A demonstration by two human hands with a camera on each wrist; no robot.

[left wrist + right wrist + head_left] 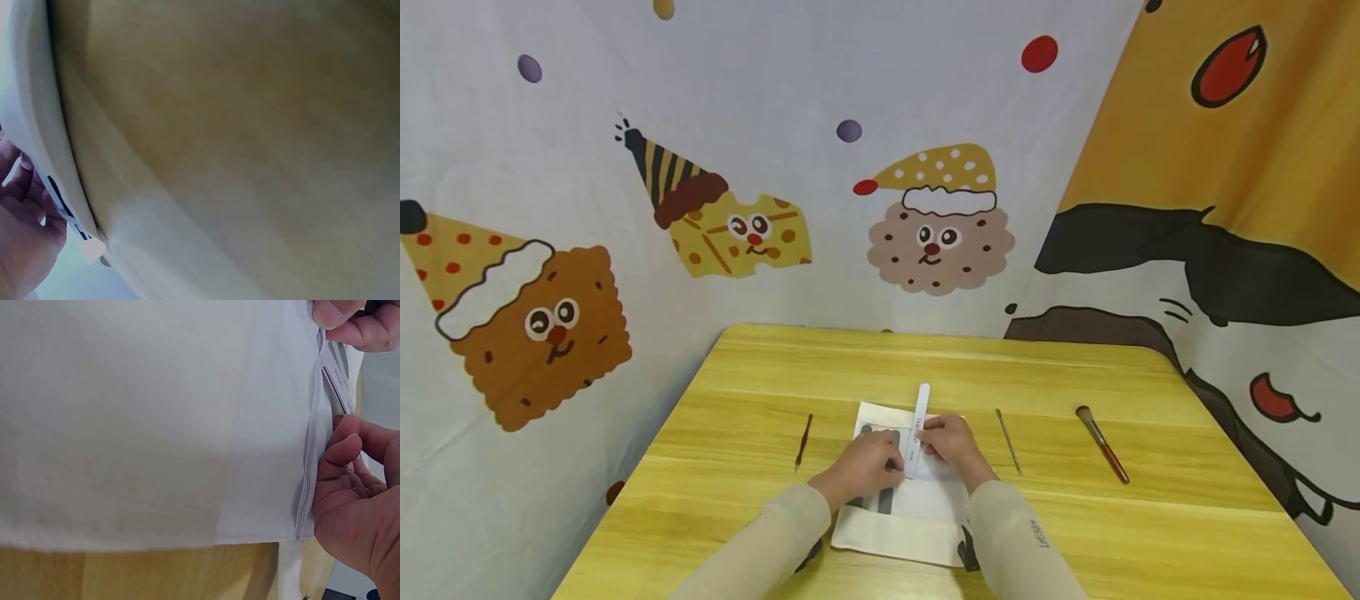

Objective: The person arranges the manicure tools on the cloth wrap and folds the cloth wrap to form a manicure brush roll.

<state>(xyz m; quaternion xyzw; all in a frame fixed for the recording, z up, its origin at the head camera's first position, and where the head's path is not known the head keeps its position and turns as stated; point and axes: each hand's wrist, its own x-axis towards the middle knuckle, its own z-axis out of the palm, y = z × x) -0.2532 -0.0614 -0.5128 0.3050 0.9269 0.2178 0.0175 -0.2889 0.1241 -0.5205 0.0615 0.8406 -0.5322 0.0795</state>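
A cream fabric pouch [898, 537], with a white pocket and dark grey bars on it, lies flat on the table in the head view. Over its middle stands a slim white nail file [922, 404] with printed letters, tilted slightly right at the top. My right hand [951, 442] pinches the file between thumb and fingers; in the right wrist view its fingertips [347, 428] are right at the file's end. My left hand [867, 467] pinches the pocket's ribbed edge [308, 469], by the file's lower end. The left wrist view shows this hand [28, 231] behind the fabric.
Left of the pouch lies a thin dark brown tool [804, 442]. To the right are a slender metal stick [1009, 442] and a makeup brush [1102, 444]. Dark straps [967, 548] show at the pouch's near corner. A cartoon-print curtain [820, 308] hangs behind the wooden table [760, 375].
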